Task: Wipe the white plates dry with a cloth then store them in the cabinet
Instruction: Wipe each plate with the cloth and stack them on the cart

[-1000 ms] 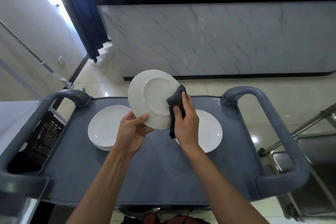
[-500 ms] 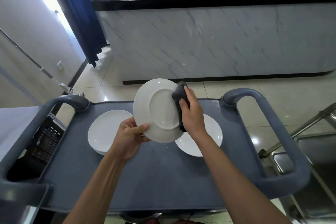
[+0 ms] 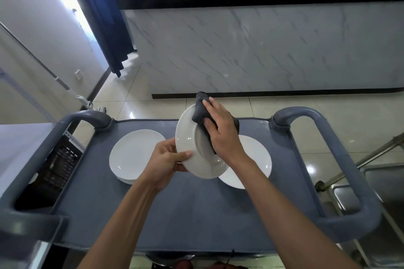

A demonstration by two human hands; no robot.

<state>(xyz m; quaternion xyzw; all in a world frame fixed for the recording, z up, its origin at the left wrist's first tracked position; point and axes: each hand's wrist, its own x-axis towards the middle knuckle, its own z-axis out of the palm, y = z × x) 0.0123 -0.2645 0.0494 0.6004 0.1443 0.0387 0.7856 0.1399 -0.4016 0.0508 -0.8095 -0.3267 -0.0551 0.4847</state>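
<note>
I hold a white plate [image 3: 188, 137] tilted on edge above the cart, its underside facing me. My left hand [image 3: 166, 161] grips its lower left rim, thumb on the underside. My right hand [image 3: 220, 131] presses a dark grey cloth [image 3: 200, 109] against the plate's upper right part, fingers spread over the cloth. A stack of white plates [image 3: 135, 155] lies on the cart to the left. Another white plate [image 3: 253, 159] lies to the right, partly hidden behind the held plate and my right wrist.
The plates sit on a grey cart [image 3: 188, 209] with raised loop handles at left [image 3: 83, 118] and right [image 3: 341, 159]. A marble-fronted counter [image 3: 262, 50] stands beyond the tiled floor. A steel sink [image 3: 382, 192] is at the right, a black crate [image 3: 59, 164] at the left.
The plate has turned more edge-on and moved slightly right. My right hand has slid the cloth up toward the plate's top rim. My left hand keeps its grip.
</note>
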